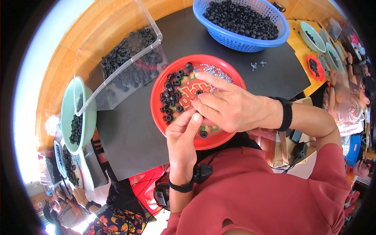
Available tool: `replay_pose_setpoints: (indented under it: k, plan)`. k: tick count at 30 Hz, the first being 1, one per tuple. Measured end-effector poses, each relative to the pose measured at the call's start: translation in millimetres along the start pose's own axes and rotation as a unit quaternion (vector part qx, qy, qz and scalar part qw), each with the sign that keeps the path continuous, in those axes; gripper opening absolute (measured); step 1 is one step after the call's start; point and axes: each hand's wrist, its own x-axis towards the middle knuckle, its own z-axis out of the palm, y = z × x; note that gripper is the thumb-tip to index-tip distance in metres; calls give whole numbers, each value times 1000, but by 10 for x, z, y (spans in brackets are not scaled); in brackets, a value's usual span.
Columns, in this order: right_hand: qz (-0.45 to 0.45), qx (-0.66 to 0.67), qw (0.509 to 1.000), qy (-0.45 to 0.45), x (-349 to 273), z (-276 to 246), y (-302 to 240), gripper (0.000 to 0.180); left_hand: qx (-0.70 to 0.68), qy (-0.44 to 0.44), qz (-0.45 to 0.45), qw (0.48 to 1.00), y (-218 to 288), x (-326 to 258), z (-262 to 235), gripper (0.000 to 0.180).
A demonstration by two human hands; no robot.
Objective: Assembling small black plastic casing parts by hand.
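Over a round red tray my two hands meet, fingertips close together. My left hand is closed in a pinch, thumb up; a small dark piece shows between its tips, too small to name. My right hand is closed too, its thumb and a finger at the same spot, another finger stretched toward the tray's far side; what it pinches is hidden. A black ring-shaped part shows beside its fingers. Small black round parts lie in the tray's left side, small shiny clear or silvery pieces at its far right.
The tray overlaps the near edge of a dark table. A blue basket of black parts stands behind, a clear tilted bin at left, a pale green basin beyond it. Loose shiny pieces lie right. Other people sit at both sides.
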Motion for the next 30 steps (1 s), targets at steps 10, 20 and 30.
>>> replay_pose_setpoints:
  k: [10, 20, 30]
  plan:
    - [186, 248, 949, -54, 666, -297, 693, 39, 75, 97, 83, 989, 72, 73, -170, 29]
    - [200, 247, 944, -92, 298, 249, 688, 11, 98, 126, 117, 980, 2, 129, -202, 29]
    - [166, 264, 943, -114, 94, 451, 494, 17, 133, 87, 94, 983, -14, 175, -119, 32]
